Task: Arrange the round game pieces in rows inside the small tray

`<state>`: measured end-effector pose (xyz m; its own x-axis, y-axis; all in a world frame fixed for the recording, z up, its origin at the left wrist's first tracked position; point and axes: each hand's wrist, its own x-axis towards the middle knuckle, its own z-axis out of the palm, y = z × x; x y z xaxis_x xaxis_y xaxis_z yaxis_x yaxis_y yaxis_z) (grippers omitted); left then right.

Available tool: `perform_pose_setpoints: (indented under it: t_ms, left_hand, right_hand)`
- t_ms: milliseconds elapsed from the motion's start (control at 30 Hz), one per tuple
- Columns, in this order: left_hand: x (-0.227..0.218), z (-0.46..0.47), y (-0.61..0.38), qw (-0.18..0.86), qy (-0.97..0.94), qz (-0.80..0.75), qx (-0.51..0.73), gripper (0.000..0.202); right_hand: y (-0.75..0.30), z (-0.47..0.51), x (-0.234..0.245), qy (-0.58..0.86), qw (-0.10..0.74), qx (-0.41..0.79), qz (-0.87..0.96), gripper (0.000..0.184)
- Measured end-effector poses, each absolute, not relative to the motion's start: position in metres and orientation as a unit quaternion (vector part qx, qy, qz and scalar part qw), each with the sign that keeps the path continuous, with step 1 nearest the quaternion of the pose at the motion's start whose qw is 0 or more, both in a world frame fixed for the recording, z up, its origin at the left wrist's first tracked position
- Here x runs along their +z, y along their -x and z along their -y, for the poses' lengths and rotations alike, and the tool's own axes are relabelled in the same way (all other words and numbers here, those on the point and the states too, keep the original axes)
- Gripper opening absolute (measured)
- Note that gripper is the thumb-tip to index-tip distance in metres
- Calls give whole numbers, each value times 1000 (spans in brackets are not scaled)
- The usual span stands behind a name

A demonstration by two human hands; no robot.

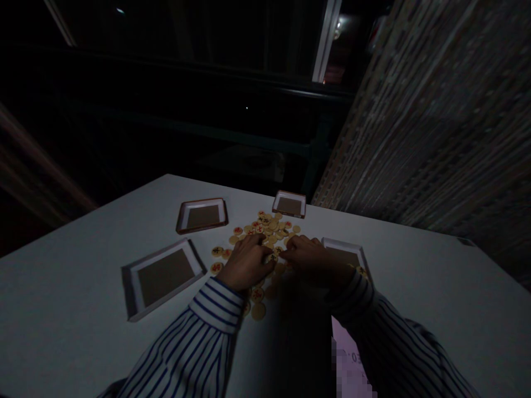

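A loose heap of round, light wooden Chinese chess pieces [272,225] with red or black characters lies on the white table, some face up and some blank side up. My left hand [249,261] rests over the left of the heap, thumb and forefinger apart, with pieces beneath and around it. Opposite it, my right hand [309,258] reaches in from the right, its fingers bent down among the pieces; what lies under them is hidden. Between the two hands a black-marked piece [278,251] shows.
Shallow box parts stand around the heap: a large one [166,276] at left, a brown-rimmed one [202,215] behind it, a small one [289,204] at the back, and one [344,251] partly behind my right hand. Several pieces [362,271] sit by that last box. A string curtain [415,121] hangs at right.
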<state>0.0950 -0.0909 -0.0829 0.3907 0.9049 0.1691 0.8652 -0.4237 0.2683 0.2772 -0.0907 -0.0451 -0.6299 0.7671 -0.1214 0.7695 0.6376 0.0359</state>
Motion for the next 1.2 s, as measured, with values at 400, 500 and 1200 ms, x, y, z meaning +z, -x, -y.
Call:
perform_pose_setpoints:
  t_ms: [400, 500, 1200]
  left_hand:
    - [-81, 91, -98, 71, -822, -546, 146, 29]
    - [-81, 92, -99, 63, -824, -542, 155, 26]
    - [-65, 99, -107, 167, -754, -539, 336, 29]
  right_hand:
    - [-279, 91, -40, -436, 60, -24, -898, 34]
    - [-279, 91, -39, -435, 55, -24, -898, 32]
    - [-292, 89, -26, -466, 1, -27, -884, 36]
